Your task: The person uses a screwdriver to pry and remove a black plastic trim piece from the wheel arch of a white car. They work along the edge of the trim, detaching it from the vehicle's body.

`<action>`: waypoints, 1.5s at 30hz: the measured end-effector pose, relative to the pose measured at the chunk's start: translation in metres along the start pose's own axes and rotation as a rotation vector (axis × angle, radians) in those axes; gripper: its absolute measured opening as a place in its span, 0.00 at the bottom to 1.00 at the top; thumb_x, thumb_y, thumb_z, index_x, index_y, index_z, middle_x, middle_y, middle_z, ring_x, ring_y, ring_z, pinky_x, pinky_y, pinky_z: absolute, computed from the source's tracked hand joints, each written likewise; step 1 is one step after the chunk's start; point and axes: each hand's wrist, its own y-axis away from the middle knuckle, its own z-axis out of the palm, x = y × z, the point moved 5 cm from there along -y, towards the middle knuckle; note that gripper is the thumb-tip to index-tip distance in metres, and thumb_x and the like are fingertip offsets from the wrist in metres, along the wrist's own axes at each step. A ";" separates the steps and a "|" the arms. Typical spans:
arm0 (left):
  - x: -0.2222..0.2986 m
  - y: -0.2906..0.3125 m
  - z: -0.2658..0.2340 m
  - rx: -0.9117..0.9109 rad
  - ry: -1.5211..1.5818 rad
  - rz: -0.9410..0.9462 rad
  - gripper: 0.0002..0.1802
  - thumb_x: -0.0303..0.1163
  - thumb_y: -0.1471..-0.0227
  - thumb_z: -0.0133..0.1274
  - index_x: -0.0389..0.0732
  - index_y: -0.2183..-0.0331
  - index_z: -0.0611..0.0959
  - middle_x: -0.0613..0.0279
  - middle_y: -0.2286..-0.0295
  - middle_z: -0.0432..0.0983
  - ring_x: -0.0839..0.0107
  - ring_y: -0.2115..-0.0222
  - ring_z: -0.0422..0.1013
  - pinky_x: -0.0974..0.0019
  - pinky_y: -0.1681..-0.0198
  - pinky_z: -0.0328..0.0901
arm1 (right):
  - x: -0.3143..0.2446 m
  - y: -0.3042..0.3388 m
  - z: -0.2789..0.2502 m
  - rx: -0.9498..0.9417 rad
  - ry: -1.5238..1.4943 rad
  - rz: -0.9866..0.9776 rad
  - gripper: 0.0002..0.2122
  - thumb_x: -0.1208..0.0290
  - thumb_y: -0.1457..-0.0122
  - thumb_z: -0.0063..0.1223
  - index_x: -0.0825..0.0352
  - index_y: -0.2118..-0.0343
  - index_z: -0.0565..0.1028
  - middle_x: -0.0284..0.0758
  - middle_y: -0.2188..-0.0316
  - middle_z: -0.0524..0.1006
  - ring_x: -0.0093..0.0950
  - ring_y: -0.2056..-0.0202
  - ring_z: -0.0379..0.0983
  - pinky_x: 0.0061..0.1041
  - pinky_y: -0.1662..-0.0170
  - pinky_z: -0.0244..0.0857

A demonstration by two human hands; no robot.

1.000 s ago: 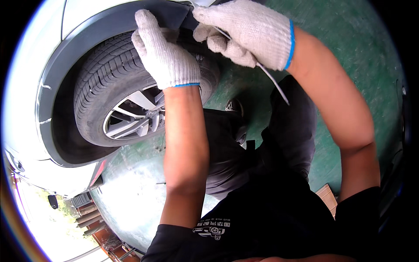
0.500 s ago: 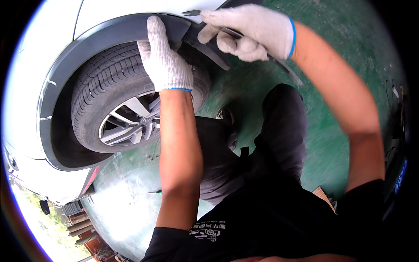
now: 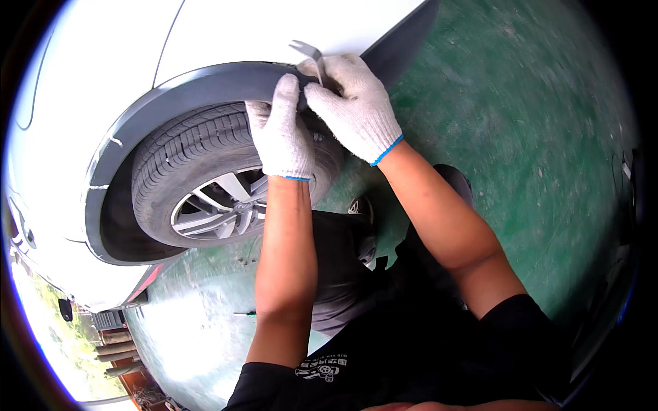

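My gloved left hand (image 3: 284, 140) is closed round the edge of the black wheel arch trim (image 3: 199, 79) on a white car, thumb on the outside and fingers tucked behind. Beside it, touching the far end of the trim, is my gloved right hand (image 3: 360, 103). It grips a grey metal pry tool (image 3: 310, 52), whose forked tip sticks up past the fingers in front of the white body panel (image 3: 233, 34). The rest of the tool is hidden in the glove. A narrow dark gap shows between trim and panel by my hands.
Under the arch sits a tyre (image 3: 185, 147) on a silver spoked wheel (image 3: 226, 205). The floor (image 3: 507, 144) is green. A small screwdriver-like tool (image 3: 248, 315) lies on it near my left elbow. My knees are bent close to the wheel.
My right hand has come down and inward from the right to the trim, and the pry tool has turned so its fork points up. My left hand keeps its hold; the whole view has shifted.
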 end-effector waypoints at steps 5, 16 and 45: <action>0.000 0.004 -0.005 0.027 -0.058 -0.027 0.19 0.23 0.38 0.59 0.44 0.47 0.78 0.62 0.55 0.80 0.68 0.54 0.75 0.59 0.46 0.71 | 0.003 -0.010 0.004 0.003 0.031 0.021 0.11 0.66 0.44 0.60 0.65 0.60 0.81 0.43 0.59 0.77 0.40 0.58 0.78 0.35 0.51 0.72; 0.001 -0.009 -0.010 0.048 -0.154 -0.039 0.15 0.21 0.44 0.66 0.36 0.55 0.82 0.62 0.61 0.84 0.75 0.62 0.77 0.69 0.54 0.72 | -0.063 -0.002 -0.014 -0.237 0.267 0.020 0.25 0.46 0.29 0.46 0.70 0.64 0.78 0.50 0.63 0.80 0.51 0.58 0.78 0.45 0.54 0.71; -0.029 -0.027 -0.046 -0.159 0.172 -0.285 0.09 0.20 0.37 0.50 0.35 0.54 0.78 0.57 0.58 0.81 0.68 0.60 0.77 0.63 0.55 0.74 | -0.080 0.010 0.062 -0.495 -0.776 0.855 0.20 0.47 0.26 0.47 0.63 0.63 0.74 0.27 0.79 0.67 0.18 0.84 0.58 0.20 0.83 0.51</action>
